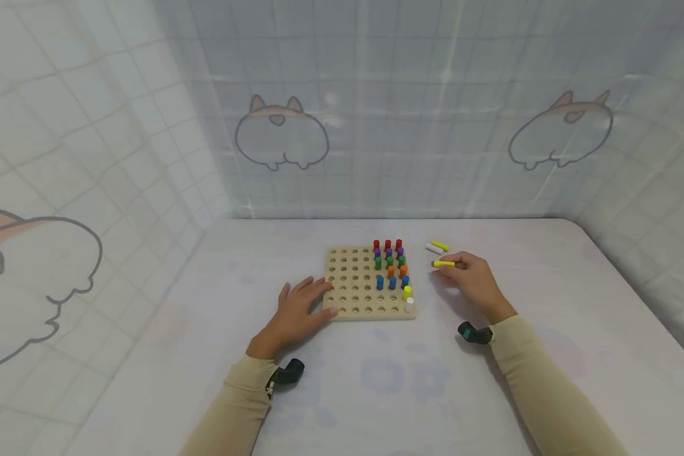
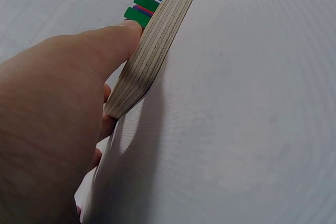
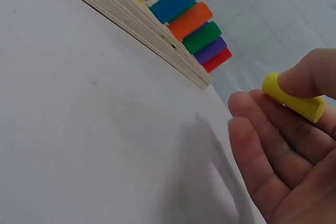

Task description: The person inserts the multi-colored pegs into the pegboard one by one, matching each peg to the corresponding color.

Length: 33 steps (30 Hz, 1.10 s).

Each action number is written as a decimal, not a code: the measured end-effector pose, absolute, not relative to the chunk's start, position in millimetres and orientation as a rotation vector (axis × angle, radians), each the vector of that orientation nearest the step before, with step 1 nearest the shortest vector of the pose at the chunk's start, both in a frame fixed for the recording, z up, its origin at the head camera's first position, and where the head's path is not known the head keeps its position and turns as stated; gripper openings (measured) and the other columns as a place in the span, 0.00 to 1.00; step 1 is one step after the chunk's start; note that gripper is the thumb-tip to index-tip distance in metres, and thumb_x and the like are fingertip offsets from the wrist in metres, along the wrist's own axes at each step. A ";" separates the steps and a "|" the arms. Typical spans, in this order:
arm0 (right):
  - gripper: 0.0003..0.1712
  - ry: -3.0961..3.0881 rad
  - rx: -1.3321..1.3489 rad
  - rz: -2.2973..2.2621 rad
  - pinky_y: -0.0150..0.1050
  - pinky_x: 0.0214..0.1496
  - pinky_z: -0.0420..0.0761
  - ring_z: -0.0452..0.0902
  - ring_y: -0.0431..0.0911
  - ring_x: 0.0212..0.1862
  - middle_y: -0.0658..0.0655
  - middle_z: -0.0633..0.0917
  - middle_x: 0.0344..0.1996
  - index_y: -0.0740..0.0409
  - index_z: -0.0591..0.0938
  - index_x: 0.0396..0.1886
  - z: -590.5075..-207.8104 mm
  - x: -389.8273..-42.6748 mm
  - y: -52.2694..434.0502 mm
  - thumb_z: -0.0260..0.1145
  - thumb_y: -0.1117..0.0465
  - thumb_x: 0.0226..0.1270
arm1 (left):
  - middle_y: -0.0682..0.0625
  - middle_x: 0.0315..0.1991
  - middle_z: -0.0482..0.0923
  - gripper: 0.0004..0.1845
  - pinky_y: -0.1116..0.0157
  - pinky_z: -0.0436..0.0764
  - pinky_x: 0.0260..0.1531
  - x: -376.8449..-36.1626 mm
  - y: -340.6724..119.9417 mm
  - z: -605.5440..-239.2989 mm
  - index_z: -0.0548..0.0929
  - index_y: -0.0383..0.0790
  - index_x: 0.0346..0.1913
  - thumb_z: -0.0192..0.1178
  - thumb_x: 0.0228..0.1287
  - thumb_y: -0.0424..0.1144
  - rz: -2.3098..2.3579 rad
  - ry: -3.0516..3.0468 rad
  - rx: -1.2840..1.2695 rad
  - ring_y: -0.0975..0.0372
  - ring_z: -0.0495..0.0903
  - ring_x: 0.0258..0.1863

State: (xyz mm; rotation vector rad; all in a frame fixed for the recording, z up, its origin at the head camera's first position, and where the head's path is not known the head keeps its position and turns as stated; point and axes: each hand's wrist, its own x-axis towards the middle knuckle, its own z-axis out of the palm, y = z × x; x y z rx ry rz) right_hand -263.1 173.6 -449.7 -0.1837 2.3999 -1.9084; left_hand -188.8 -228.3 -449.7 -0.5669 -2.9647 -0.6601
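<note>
A square wooden pegboard (image 1: 349,315) lies on the table, with rows of round holes. My left hand (image 1: 296,315) rests at its left edge, fingers spread, and the thumb (image 2: 118,40) touches the board near its front corner. To the right of the board, my right hand (image 1: 474,280) pinches a yellow peg (image 3: 295,99) between thumb and fingers. Coloured pegs stand upright in the board's right part: red pegs (image 1: 387,244) at the far side, then purple, green, two orange, three blue pegs (image 1: 392,283), one yellow and one white peg (image 1: 409,304) at the near corner.
Beyond my right hand lie a loose white peg (image 1: 434,249) and another yellow peg (image 1: 440,245) side by side. The table (image 1: 376,392) has a pale printed cover. A tiled-pattern curtain (image 1: 410,114) hangs behind it and at both sides.
</note>
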 end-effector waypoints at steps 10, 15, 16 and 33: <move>0.16 2.376 -0.237 -1.985 0.38 0.47 0.85 0.86 0.49 0.48 0.67 0.84 0.52 0.68 0.76 0.52 -447.5 -258.8 165.0 0.65 0.61 0.73 | 0.50 0.75 0.62 0.37 0.34 0.37 0.69 -187.3 -227.1 -448.9 0.68 0.49 0.75 0.55 0.69 0.63 -0.657 -2.972 -0.543 0.50 0.52 0.77; 0.17 2.413 -0.234 -1.996 0.37 0.46 0.85 0.86 0.46 0.46 0.66 0.85 0.51 0.67 0.77 0.53 -448.4 -256.8 164.5 0.65 0.60 0.73 | 0.50 0.75 0.63 0.37 0.35 0.36 0.69 -187.1 -226.9 -449.2 0.68 0.49 0.75 0.56 0.69 0.63 -0.655 -2.968 -0.552 0.50 0.52 0.77; 0.17 2.418 -0.239 -1.994 0.37 0.45 0.85 0.86 0.46 0.45 0.66 0.85 0.51 0.67 0.77 0.53 -448.9 -256.7 164.4 0.65 0.60 0.73 | 0.50 0.75 0.62 0.37 0.35 0.36 0.69 -187.3 -226.9 -449.4 0.68 0.49 0.75 0.56 0.69 0.63 -0.654 -2.967 -0.554 0.50 0.52 0.77; 0.27 2.492 -0.342 -1.873 0.35 0.42 0.85 0.83 0.51 0.41 0.60 0.87 0.41 0.63 0.83 0.55 -451.0 -255.9 157.5 0.67 0.45 0.70 | 0.49 0.75 0.63 0.37 0.34 0.37 0.69 -188.8 -225.7 -451.2 0.69 0.48 0.75 0.57 0.69 0.62 -0.669 -2.957 -0.554 0.49 0.53 0.77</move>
